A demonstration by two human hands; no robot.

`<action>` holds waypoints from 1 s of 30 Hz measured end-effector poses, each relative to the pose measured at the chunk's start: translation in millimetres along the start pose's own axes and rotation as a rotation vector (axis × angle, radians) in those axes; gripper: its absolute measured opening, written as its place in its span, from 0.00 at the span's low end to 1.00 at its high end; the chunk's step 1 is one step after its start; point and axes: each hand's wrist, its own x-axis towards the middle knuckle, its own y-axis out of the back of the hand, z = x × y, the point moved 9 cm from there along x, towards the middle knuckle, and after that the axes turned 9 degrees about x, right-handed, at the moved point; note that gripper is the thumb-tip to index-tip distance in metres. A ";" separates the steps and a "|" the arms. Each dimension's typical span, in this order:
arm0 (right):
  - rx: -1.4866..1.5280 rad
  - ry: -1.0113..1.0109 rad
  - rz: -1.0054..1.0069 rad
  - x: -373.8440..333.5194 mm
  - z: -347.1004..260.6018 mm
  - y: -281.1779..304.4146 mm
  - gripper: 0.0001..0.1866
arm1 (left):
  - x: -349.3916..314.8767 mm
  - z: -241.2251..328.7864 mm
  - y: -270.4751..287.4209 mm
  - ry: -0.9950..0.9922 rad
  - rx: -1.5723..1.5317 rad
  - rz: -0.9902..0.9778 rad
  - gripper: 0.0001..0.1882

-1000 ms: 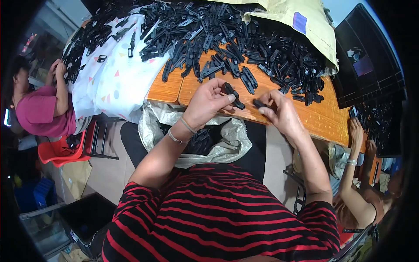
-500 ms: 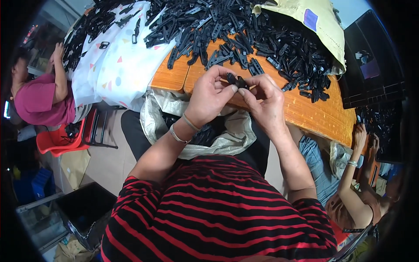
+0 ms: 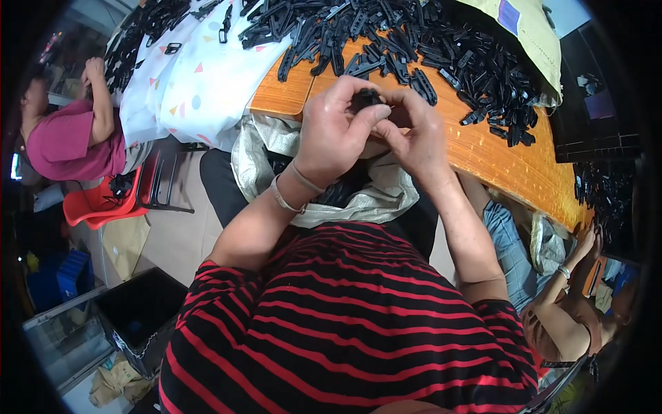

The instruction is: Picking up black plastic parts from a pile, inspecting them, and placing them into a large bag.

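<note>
Both my hands meet in front of me, over the near edge of the wooden table. Between their fingertips is a small black plastic part, mostly covered by the fingers, so its exact kind does not show. My left hand pinches it with thumb and curled fingers. My right hand grips it from the other side, thumb against the part. Beyond the hands, a heap of long black plastic pieces spreads over the tabletop. Below, an open woven sack lies on my lap with dark parts in it.
A patterned white sheet covers the table's left side. A yellowish sack stands at the far right. One person in a purple shirt works at left, another at right. A black bin sits on the floor at lower left.
The view has shifted slightly, moving the table up and to the right in the picture. My fingers have closed further around the black part, turning it. The right-hand person's hands have come together.
</note>
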 end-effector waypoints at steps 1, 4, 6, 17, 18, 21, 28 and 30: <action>0.074 -0.028 0.032 -2.0 10.8 -5.9 0.16 | -2.9 1.9 2.2 -0.010 0.000 -0.001 0.09; -0.023 0.022 0.003 -10.9 18.8 -17.9 0.13 | -17.1 -8.7 3.1 0.077 0.068 -0.034 0.10; 0.000 0.076 -0.009 -16.9 16.1 -28.5 0.12 | -31.3 -22.6 8.6 0.112 0.091 -0.040 0.11; -0.070 -0.039 -0.200 -52.6 26.7 -16.2 0.12 | -73.7 -54.5 37.8 0.063 0.696 -0.452 0.05; -0.108 -0.029 -0.119 -47.3 28.5 11.0 0.10 | -73.6 -42.5 34.5 -0.133 0.866 -0.439 0.05; -0.359 -0.063 0.059 -40.0 47.7 87.1 0.05 | -42.7 -19.5 12.7 -0.160 0.734 -0.331 0.05; -0.913 -0.064 -0.168 -16.3 70.8 126.3 0.12 | 41.8 -27.1 -90.6 -0.544 0.899 -0.317 0.09; -0.913 -0.063 -0.188 -15.5 74.3 127.4 0.12 | 46.9 -30.7 -104.2 -0.607 0.946 -0.356 0.12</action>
